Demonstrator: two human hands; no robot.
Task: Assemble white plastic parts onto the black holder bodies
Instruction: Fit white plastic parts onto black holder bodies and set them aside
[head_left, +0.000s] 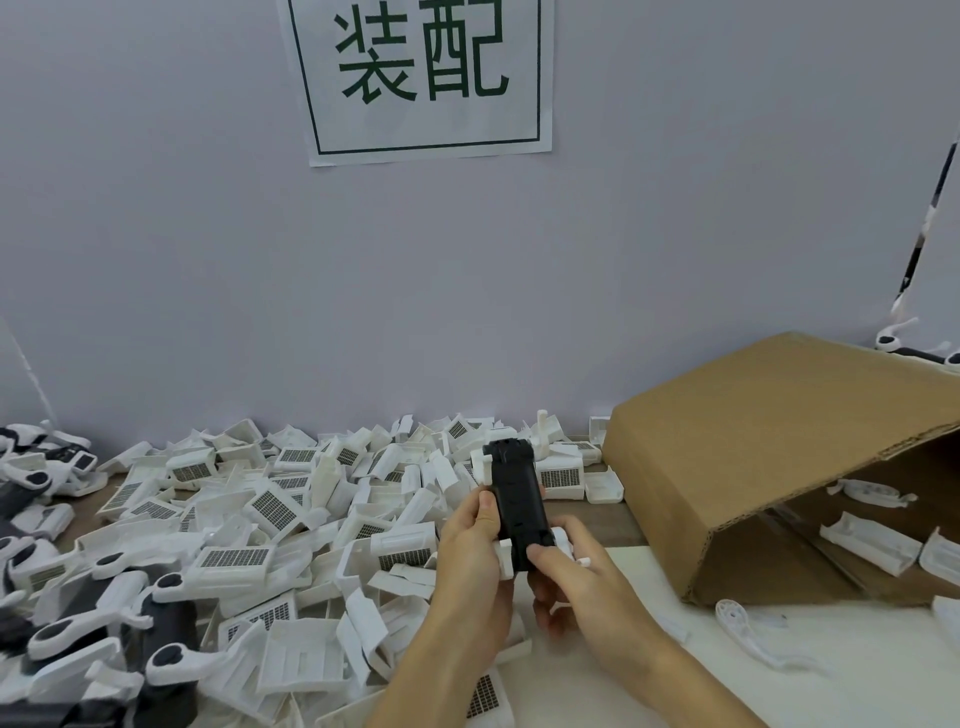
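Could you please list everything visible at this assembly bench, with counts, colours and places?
black holder body: one, black, held upright at centre, with white pieces at its sides
white plastic parts: a large heap, too many to count, white with dark gridded panels, across the left and middle of the bench
assembled units: several, white and dark grey, piled at far left
cardboard box: one, brown, tipped on its side at right, a few white parts inside
paper sign: one, white with green characters and border, on the wall above
wall: pale grey, behind the bench
left hand: grips the holder's left side
right hand: grips the holder's lower end, thumb on its face
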